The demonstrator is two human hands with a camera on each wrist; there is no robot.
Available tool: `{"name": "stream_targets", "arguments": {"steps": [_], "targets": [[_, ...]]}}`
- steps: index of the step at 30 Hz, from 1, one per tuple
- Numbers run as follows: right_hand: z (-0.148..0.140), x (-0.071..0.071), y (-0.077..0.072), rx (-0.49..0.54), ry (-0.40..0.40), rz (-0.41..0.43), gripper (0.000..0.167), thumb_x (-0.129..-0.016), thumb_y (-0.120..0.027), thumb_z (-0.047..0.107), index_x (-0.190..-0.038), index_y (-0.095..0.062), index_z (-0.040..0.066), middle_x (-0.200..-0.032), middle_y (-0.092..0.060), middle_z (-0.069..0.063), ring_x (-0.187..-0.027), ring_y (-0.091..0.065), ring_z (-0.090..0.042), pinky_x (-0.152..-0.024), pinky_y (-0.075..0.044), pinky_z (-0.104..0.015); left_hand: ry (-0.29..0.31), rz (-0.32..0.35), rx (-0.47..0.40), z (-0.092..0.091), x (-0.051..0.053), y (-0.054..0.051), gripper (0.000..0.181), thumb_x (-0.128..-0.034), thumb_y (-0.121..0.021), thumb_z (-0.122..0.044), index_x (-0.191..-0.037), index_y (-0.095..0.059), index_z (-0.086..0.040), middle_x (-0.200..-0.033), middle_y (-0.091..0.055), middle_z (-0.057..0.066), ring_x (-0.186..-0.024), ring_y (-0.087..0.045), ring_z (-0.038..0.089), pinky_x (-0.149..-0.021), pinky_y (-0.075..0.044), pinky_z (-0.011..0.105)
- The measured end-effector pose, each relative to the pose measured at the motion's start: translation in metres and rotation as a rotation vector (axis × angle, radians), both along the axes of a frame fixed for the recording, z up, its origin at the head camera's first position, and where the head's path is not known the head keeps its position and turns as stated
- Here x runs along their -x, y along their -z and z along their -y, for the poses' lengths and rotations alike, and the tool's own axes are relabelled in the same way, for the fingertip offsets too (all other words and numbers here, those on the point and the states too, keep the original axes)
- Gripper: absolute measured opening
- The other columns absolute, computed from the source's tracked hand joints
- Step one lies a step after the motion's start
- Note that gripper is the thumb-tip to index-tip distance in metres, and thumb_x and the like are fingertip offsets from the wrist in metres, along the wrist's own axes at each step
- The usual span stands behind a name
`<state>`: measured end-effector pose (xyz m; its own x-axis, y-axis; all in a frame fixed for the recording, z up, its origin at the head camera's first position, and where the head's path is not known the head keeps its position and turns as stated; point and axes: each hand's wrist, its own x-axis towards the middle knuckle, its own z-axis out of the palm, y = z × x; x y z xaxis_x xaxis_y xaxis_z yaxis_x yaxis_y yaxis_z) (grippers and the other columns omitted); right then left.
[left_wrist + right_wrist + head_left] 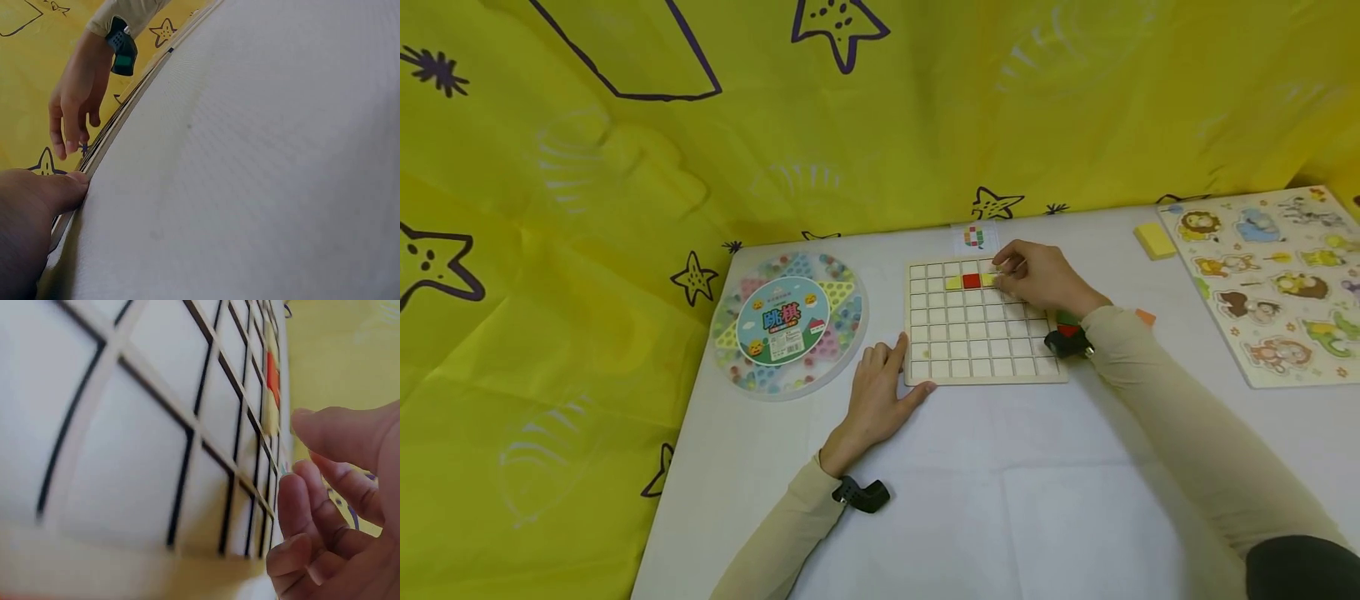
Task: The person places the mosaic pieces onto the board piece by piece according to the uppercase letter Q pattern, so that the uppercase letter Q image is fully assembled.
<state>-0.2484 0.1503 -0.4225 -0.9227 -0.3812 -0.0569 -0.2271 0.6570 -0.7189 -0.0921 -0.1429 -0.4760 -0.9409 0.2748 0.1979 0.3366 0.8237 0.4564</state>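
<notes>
Wooden grid board (pixel 975 332): lies flat on tabletop (pixel 970 483), 3 o'clock of head-view centre; bears red tile (pixel 972 281) between two yellow tiles (pixel 953 282) near its 11 o'clock. Left hand (pixel 878 390): touches 8 o'clock corner, thumb and forefinger spread. Right hand (pixel 1037 273): hovers between 1 and 2 o'clock, fingers loosely bent, grips nothing.

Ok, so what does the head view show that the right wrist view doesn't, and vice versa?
Only the head view shows the left hand, round game set, animal board and yellow block. Only the right wrist view shows the palm side of the right hand up close. Both share the right hand, gridded board, red tile and yellow backdrop.
</notes>
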Motion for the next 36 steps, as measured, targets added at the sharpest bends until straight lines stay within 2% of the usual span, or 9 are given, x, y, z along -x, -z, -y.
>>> {"name": "stream_targets", "arguments": {"steps": [7,13,18,24,31,36], "targets": [[-0.032,-0.002,-0.006,-0.039,0.036,-0.047,0.025,-0.103,-0.068,0.020,-0.119,-0.073,0.002,-0.106,-0.070,-0.016,-0.099,-0.062,-0.030,-0.086,-0.046,-0.035,-0.002,0.007,-0.001,0.000,-0.001,0.000,0.086,-0.0954,-0.079,-0.042,-0.158,-0.044,0.006,-0.095,-0.047,0.007,-0.085,-0.030,0.016,-0.077,-0.025,0.028],[-0.064,-0.006,-0.009,-0.131,0.013,-0.016,0.031,-0.102,-0.071,0.023,-0.123,-0.073,0.000,-0.109,-0.072,-0.017,-0.099,-0.063,-0.029,-0.081,-0.046,-0.029,0.002,0.000,-0.003,0.000,-0.001,-0.001,0.085,-0.0949,-0.079,-0.040,-0.157,-0.044,0.007,-0.096,-0.048,0.008,-0.085,-0.031,0.018,-0.077,-0.025,0.028],[-0.080,-0.013,-0.010,-0.166,0.001,0.015,0.033,-0.102,-0.072,0.022,-0.125,-0.071,-0.002,-0.111,-0.072,-0.020,-0.097,-0.065,-0.030,-0.080,-0.048,-0.032,0.001,0.002,-0.007,0.000,-0.001,-0.001,0.085,-0.0943,-0.080,-0.039,-0.157,-0.045,0.007,-0.096,-0.048,0.009,-0.086,-0.033,0.019,-0.077,-0.026,0.029],[-0.087,-0.019,-0.009,-0.200,-0.003,0.078,0.034,-0.100,-0.074,0.020,-0.126,-0.071,-0.002,-0.114,-0.072,-0.020,-0.098,-0.063,-0.031,-0.081,-0.047,-0.035,-0.001,0.015,-0.007,0.000,-0.001,-0.001,0.086,-0.0946,-0.080,-0.040,-0.158,-0.044,0.006,-0.096,-0.048,0.008,-0.086,-0.032,0.019,-0.077,-0.025,0.029],[-0.087,-0.019,-0.005,-0.212,-0.014,0.063,0.030,-0.098,-0.075,0.015,-0.120,-0.070,-0.003,-0.112,-0.071,-0.022,-0.093,-0.061,-0.029,-0.078,-0.046,-0.035,-0.004,0.016,-0.012,0.000,-0.001,-0.001,0.085,-0.0947,-0.080,-0.040,-0.158,-0.045,0.006,-0.095,-0.047,0.007,-0.086,-0.032,0.018,-0.077,-0.025,0.029],[-0.088,-0.018,-0.003,-0.224,-0.016,0.051,0.031,-0.096,-0.078,0.016,-0.118,-0.069,-0.004,-0.110,-0.071,-0.022,-0.097,-0.063,-0.032,-0.082,-0.048,-0.038,-0.001,0.027,-0.022,0.000,-0.001,-0.001,0.086,-0.0948,-0.080,-0.039,-0.158,-0.043,0.006,-0.095,-0.046,0.007,-0.085,-0.030,0.017,-0.078,-0.025,0.029]]}}
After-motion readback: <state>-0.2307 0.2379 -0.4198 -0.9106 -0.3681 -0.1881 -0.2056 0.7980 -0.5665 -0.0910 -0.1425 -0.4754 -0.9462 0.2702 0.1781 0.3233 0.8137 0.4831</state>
